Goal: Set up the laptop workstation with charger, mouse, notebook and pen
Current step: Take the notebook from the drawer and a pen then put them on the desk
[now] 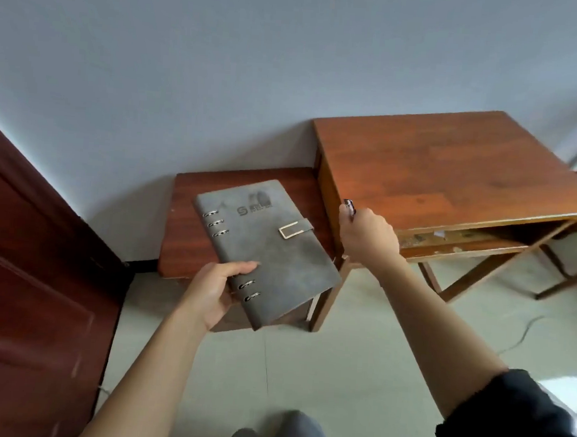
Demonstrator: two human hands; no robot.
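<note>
Both forearms reach forward. The left hand (212, 291) grips a notebook (271, 251), thumb on top; the right hand (369, 236) curls round a pen (349, 207).

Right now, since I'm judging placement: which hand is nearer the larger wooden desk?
Right. The right hand, gripping the pen, is by the desk, at its near-left corner; the left hand holds the notebook farther left, by the low table.

The notebook (271, 251) wears a grey, matt, suede-like cover, with shiny metal rings (216, 223) and a bright metal clasp (288, 231). The desk (454, 168) is reddish wood, smooth with a faint sheen. The floor (355, 359) looks like pale, smooth tile.
</note>
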